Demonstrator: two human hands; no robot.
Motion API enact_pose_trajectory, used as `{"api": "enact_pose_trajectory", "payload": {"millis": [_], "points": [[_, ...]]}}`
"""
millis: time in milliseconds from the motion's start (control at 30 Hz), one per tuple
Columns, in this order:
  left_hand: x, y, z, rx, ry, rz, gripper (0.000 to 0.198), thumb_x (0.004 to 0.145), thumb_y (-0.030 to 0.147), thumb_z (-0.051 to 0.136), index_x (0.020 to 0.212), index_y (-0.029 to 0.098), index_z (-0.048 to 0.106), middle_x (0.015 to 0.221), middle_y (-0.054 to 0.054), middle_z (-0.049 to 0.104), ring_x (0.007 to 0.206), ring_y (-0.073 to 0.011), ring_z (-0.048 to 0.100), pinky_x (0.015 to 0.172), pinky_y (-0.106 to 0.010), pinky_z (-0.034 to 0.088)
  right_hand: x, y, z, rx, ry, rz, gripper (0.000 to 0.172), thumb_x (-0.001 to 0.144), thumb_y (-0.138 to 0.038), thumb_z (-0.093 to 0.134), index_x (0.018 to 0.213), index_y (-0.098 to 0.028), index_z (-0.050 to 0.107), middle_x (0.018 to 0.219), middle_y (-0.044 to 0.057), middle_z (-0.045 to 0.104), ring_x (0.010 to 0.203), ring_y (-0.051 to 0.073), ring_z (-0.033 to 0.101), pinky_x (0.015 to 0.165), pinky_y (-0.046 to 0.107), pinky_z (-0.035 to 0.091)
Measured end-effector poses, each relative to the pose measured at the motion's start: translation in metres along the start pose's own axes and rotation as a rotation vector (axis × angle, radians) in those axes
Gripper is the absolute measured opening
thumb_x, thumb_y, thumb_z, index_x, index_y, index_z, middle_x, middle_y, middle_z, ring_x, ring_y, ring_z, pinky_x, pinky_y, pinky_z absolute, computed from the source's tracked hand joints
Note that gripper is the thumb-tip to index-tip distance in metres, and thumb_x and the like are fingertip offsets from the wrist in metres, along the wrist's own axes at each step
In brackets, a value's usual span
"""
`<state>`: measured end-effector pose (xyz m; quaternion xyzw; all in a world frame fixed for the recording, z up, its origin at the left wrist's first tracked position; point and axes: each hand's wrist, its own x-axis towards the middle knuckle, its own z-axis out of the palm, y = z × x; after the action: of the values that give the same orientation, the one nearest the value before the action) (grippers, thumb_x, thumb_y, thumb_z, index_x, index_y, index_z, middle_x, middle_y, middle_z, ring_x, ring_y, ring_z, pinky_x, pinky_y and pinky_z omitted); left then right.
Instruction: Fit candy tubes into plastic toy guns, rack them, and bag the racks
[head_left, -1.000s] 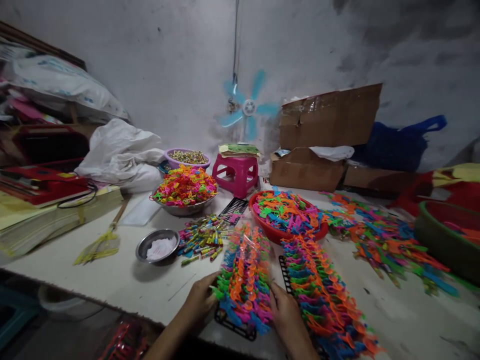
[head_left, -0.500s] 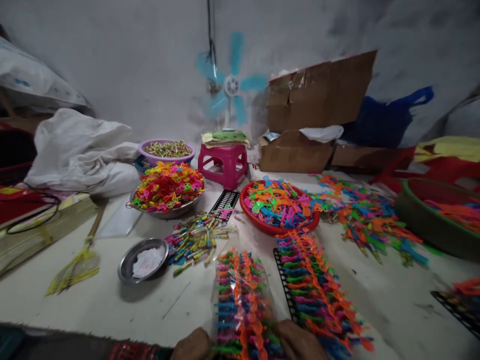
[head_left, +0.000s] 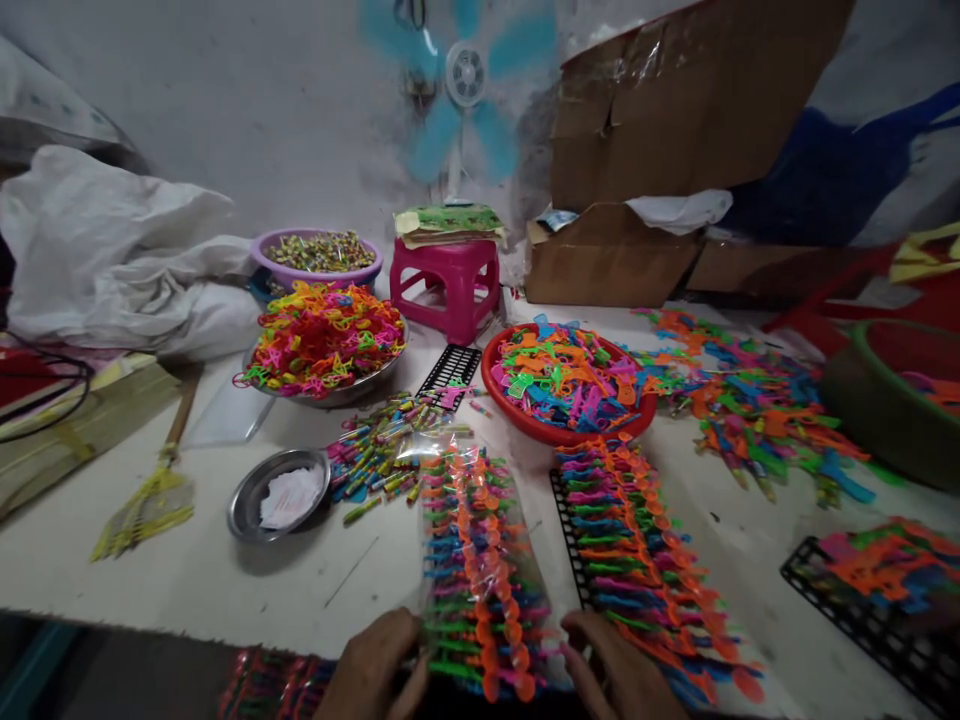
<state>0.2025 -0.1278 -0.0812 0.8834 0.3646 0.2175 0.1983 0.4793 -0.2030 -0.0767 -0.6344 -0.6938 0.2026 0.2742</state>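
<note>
A clear plastic bag (head_left: 484, 560) lies lengthwise in front of me, filled with rows of colourful plastic toy pieces that have round orange ends. My left hand (head_left: 379, 662) is at its lower left edge with the fingers curled in on it. On the lower right edge, the fingers of my right hand (head_left: 616, 665) are bent around the bag's side, next to a pink piece's tip. Right of the bag, a similar row of toy pieces (head_left: 645, 560) lies on a black slotted rack (head_left: 571, 540).
A red basin (head_left: 517, 415) of toy pieces stands beyond, with a loose pile (head_left: 765, 400) to its right. Small printed tubes (head_left: 386, 450) lie near a metal bowl (head_left: 244, 520) holding paper slips. Another loaded rack (head_left: 847, 620) is at right. A fan (head_left: 466, 75) spins behind a pink stool (head_left: 465, 290).
My view has tilted down and come nearer, so both hands show more fully. They stay at the two sides of the bag's near end. More of the right-hand rack has come into view.
</note>
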Motion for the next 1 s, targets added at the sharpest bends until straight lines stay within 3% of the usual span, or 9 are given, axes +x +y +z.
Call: {"api": "enact_pose_trajectory", "payload": {"millis": [167, 267, 367, 500, 667, 800, 833, 900, 1000], "points": [[0.003, 0.002, 0.003, -0.038, 0.078, -0.021, 0.016, 0.084, 0.016, 0.042, 0.068, 0.021, 0.045, 0.058, 0.003, 0.053, 0.048, -0.0079, 0.051, 0.048, -0.015, 0.039, 0.019, -0.002, 0.011, 0.034, 0.075, 0.033, 0.030, 0.085, -0.027, 0.042, 0.111, -0.019, 0.054, 0.089, 0.007, 0.068, 0.069, 0.016, 0.065, 0.067, 0.024, 0.053], [0.005, 0.005, 0.002, -0.081, 0.175, -0.093, 0.020, 0.085, 0.016, 0.039, 0.066, 0.021, 0.043, 0.055, 0.004, 0.050, 0.047, -0.0072, 0.050, 0.047, -0.013, 0.040, 0.036, -0.011, 0.011, 0.079, 0.112, -0.006, 0.024, 0.086, -0.027, 0.040, 0.095, -0.021, 0.061, 0.088, 0.006, 0.068, 0.079, 0.017, 0.065, 0.069, 0.023, 0.052], [0.017, 0.007, -0.009, -0.063, 0.267, -0.153, 0.023, 0.085, 0.016, 0.036, 0.063, 0.020, 0.040, 0.054, 0.004, 0.046, 0.047, -0.0071, 0.048, 0.046, -0.013, 0.039, 0.054, -0.021, 0.006, 0.116, 0.086, -0.093, 0.028, 0.088, -0.026, 0.034, 0.078, -0.021, 0.060, 0.070, 0.002, 0.065, 0.062, 0.013, 0.062, 0.058, 0.020, 0.050], [0.024, 0.004, -0.017, 0.027, 0.222, -0.022, 0.025, 0.080, 0.012, 0.039, 0.057, 0.019, 0.037, 0.050, 0.004, 0.045, 0.045, -0.0070, 0.045, 0.045, -0.015, 0.035, 0.066, -0.031, -0.002, 0.064, 0.091, -0.155, 0.033, 0.090, -0.026, 0.032, 0.067, -0.019, 0.055, 0.060, 0.001, 0.058, 0.054, 0.012, 0.057, 0.051, 0.020, 0.046], [0.008, 0.004, -0.005, 0.050, 0.194, -0.009, 0.026, 0.078, 0.007, 0.038, 0.055, 0.019, 0.037, 0.049, 0.004, 0.044, 0.043, -0.0069, 0.045, 0.043, -0.016, 0.034, 0.071, -0.036, -0.003, 0.019, 0.197, -0.147, 0.019, 0.086, -0.026, 0.041, 0.097, -0.017, 0.055, 0.076, 0.004, 0.059, 0.053, 0.011, 0.055, 0.052, 0.021, 0.046], [0.004, 0.008, -0.001, 0.069, 0.328, -0.061, 0.007, 0.078, 0.016, 0.047, 0.072, 0.020, 0.046, 0.061, 0.001, 0.050, 0.055, -0.0111, 0.052, 0.051, -0.019, 0.042, 0.080, -0.040, 0.000, -0.008, 0.203, -0.211, 0.023, 0.088, -0.021, 0.036, 0.081, -0.018, 0.058, 0.070, 0.004, 0.056, 0.062, 0.014, 0.056, 0.058, 0.024, 0.048], [0.006, 0.010, 0.000, 0.091, 0.404, -0.069, 0.012, 0.075, 0.026, 0.053, 0.084, 0.019, 0.048, 0.071, -0.002, 0.053, 0.065, -0.0146, 0.055, 0.057, -0.023, 0.046, 0.080, -0.040, 0.001, 0.009, 0.212, -0.226, 0.024, 0.088, -0.020, 0.035, 0.078, -0.018, 0.057, 0.069, 0.004, 0.055, 0.063, 0.014, 0.056, 0.059, 0.024, 0.049], [0.012, 0.015, 0.002, 0.149, 0.526, -0.042, 0.057, 0.065, 0.045, 0.064, 0.109, 0.018, 0.042, 0.098, -0.011, 0.053, 0.089, -0.0247, 0.055, 0.072, -0.035, 0.049, 0.078, -0.040, 0.000, 0.060, 0.249, -0.290, 0.021, 0.088, -0.016, 0.036, 0.085, -0.017, 0.056, 0.073, 0.005, 0.055, 0.066, 0.014, 0.056, 0.061, 0.024, 0.049], [0.023, 0.022, 0.010, 0.184, 0.494, 0.010, 0.074, 0.066, 0.044, 0.065, 0.127, 0.022, 0.030, 0.122, -0.016, 0.040, 0.111, -0.0306, 0.044, 0.085, -0.043, 0.045, 0.064, -0.034, 0.002, 0.110, 0.278, -0.382, 0.021, 0.086, -0.010, 0.036, 0.098, -0.017, 0.053, 0.079, 0.007, 0.057, 0.074, 0.015, 0.058, 0.064, 0.025, 0.050]]}}
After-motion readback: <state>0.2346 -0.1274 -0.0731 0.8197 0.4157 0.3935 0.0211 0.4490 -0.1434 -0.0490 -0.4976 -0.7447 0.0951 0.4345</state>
